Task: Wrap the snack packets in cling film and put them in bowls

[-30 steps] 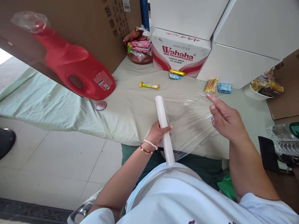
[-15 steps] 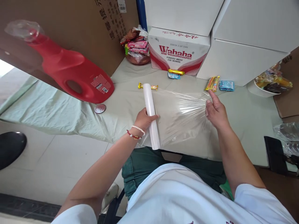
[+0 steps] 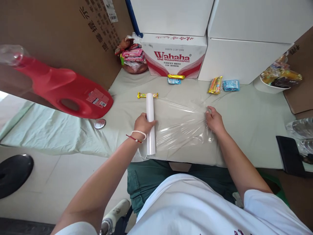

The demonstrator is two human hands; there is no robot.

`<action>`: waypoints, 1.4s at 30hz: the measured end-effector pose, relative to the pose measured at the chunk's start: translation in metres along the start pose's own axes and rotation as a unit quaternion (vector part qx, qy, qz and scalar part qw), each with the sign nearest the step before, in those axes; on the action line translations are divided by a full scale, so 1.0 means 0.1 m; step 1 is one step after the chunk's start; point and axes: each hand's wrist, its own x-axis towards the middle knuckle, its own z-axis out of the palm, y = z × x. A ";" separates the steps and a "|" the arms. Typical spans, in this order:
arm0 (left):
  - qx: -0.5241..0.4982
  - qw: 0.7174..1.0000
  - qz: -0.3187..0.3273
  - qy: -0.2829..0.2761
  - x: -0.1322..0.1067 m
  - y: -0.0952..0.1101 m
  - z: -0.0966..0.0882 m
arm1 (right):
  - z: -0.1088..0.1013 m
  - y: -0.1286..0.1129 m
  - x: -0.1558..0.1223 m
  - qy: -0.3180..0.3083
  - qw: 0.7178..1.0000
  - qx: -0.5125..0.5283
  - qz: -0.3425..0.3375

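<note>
My left hand (image 3: 144, 123) is wrapped round a white roll of plastic wrap (image 3: 151, 137), its thumb lying across the front. From the roll a clear sheet of wrap (image 3: 178, 130) stretches rightward over the table. My right hand (image 3: 215, 119) pinches the sheet's free end, where the film gathers into creases. Behind the top of the roll lies a yellow snack stick (image 3: 141, 95), its middle hidden by the roll. Beyond the right hand are yellow snack sticks (image 3: 215, 85) and a blue snack packet (image 3: 231, 85).
A red detergent bottle (image 3: 70, 76) leans at the left, a round badge (image 3: 100, 123) near its base. Behind stand the Wahaba-red-lettered Wahaha carton (image 3: 174, 54), white boxes (image 3: 242, 60) and a bowl of snacks (image 3: 134, 67). At right are a white tub (image 3: 269, 85) and a black flat item (image 3: 290, 156).
My right hand has come down and a little nearer the roll, so the film is slacker. The roll stands more upright in my left hand. The camera view has shifted slightly.
</note>
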 end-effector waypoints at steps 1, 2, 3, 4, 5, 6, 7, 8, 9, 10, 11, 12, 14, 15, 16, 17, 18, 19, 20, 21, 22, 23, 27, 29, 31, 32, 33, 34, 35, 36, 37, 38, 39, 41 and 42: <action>0.017 1.000 0.002 -0.011 0.04 0.00 -0.02 | -0.02 -0.02 0.00 0.004 0.999 -0.031 0.008; 0.027 0.999 0.000 -0.019 0.08 0.00 -0.05 | -0.03 -0.04 -0.01 0.007 0.998 -0.059 0.016; 0.033 0.999 -0.004 -0.022 0.11 -0.01 -0.07 | -0.04 -0.06 -0.01 0.008 0.996 -0.083 0.022; 0.038 0.999 -0.007 -0.023 0.14 -0.02 -0.09 | -0.05 -0.09 -0.01 0.005 0.994 -0.102 0.026; 0.044 0.999 -0.009 -0.023 0.16 -0.03 -0.10 | -0.04 -0.11 -0.02 0.001 0.992 -0.119 0.029; 0.052 0.998 -0.011 -0.023 0.17 -0.04 -0.11 | -0.04 -0.13 -0.03 -0.003 0.990 -0.135 0.029; 0.063 0.998 -0.009 -0.022 0.16 -0.04 -0.11 | -0.03 -0.14 -0.03 -0.008 0.988 -0.151 0.028; 0.078 0.997 -0.005 -0.017 0.14 -0.05 -0.11 | -0.02 -0.15 -0.04 -0.011 0.986 -0.165 0.025; 0.098 0.995 0.000 -0.005 0.11 -0.05 -0.10 | -0.01 -0.16 -0.05 -0.013 0.984 -0.177 0.023; 0.122 0.992 0.007 0.017 0.06 -0.05 -0.09 | 0.00 -0.17 -0.06 -0.016 0.982 -0.185 0.023; 0.149 0.988 0.017 0.047 0.01 -0.05 -0.07 | 0.00 -0.18 -0.07 -0.018 0.981 -0.189 0.024; 0.175 0.981 0.031 0.076 -0.05 -0.04 -0.05 | 0.00 -0.18 -0.07 -0.020 0.981 -0.191 0.025; 0.219 0.968 0.064 0.105 -0.17 -0.04 -0.01 | -0.01 -0.18 -0.08 -0.021 0.981 -0.191 0.028; 0.231 0.965 0.076 0.096 -0.22 -0.04 0.00 | -0.01 -0.18 -0.09 -0.022 0.981 -0.192 0.030; 0.237 0.965 0.081 0.076 -0.24 -0.05 0.01 | -0.02 -0.18 -0.09 -0.023 0.980 -0.193 0.031; 0.238 0.967 0.078 0.052 -0.25 -0.06 0.01 | -0.02 -0.19 -0.09 -0.026 0.980 -0.195 0.033; 0.235 0.969 0.068 0.032 -0.24 -0.07 0.00 | -0.03 -0.19 -0.10 -0.030 0.979 -0.199 0.034; 0.231 0.971 0.056 0.021 -0.22 -0.09 -0.02 | -0.03 -0.20 -0.10 -0.033 0.978 -0.204 0.035; 0.224 0.973 0.049 0.016 -0.19 -0.12 -0.05 | -0.03 -0.21 -0.11 -0.036 0.977 -0.209 0.037; 0.214 0.976 0.046 0.016 -0.15 -0.15 -0.07 | -0.03 -0.21 -0.12 -0.038 0.976 -0.213 0.039; 0.199 0.979 0.046 0.015 -0.10 -0.18 -0.10 | -0.04 -0.23 -0.12 -0.039 0.975 -0.216 0.043; 0.180 0.983 0.046 0.012 -0.06 -0.21 -0.12 | -0.04 -0.24 -0.13 -0.039 0.974 -0.219 0.047; 0.134 0.990 0.032 0.003 0.02 -0.30 -0.18 | -0.02 -0.29 -0.17 -0.038 0.962 -0.264 0.058; 0.165 0.985 0.041 0.040 -0.02 -0.30 -0.19 | 0.00 -0.32 -0.19 -0.042 0.951 -0.299 0.070; 0.202 0.973 0.067 0.092 -0.13 -0.25 -0.21 | 0.03 -0.33 -0.21 -0.044 0.942 -0.322 0.082; 0.214 0.966 0.084 0.118 -0.21 -0.21 -0.21 | 0.04 -0.33 -0.22 -0.044 0.940 -0.328 0.085; 0.217 0.960 0.104 0.146 -0.32 -0.15 -0.20 | 0.06 -0.33 -0.23 -0.041 0.938 -0.333 0.086; 0.213 0.953 0.128 0.172 -0.44 -0.09 -0.17 | 0.06 -0.33 -0.24 -0.038 0.937 -0.336 0.085; 0.203 0.946 0.159 0.195 -0.57 -0.02 -0.12 | 0.07 -0.32 -0.24 -0.033 0.937 -0.337 0.083; 0.187 0.939 0.195 0.210 -0.70 0.05 -0.05 | 0.07 -0.32 -0.24 -0.029 0.938 -0.336 0.080; 0.167 0.933 0.239 0.212 -0.83 0.11 0.04 | 0.07 -0.31 -0.24 -0.024 0.940 -0.333 0.075; 0.148 0.926 0.288 0.196 -0.94 0.17 0.15 | 0.06 -0.30 -0.23 -0.021 0.943 -0.326 0.069; 0.135 0.918 0.331 0.170 -1.02 0.20 0.27 | 0.05 -0.29 -0.22 -0.020 0.947 -0.315 0.062; 0.137 0.913 0.365 0.117 -1.07 0.22 0.50 | 0.01 -0.26 -0.21 -0.023 0.955 -0.290 0.054; 0.147 0.918 0.355 0.095 -1.05 0.20 0.59 | -0.02 -0.24 -0.20 -0.026 0.958 -0.280 0.052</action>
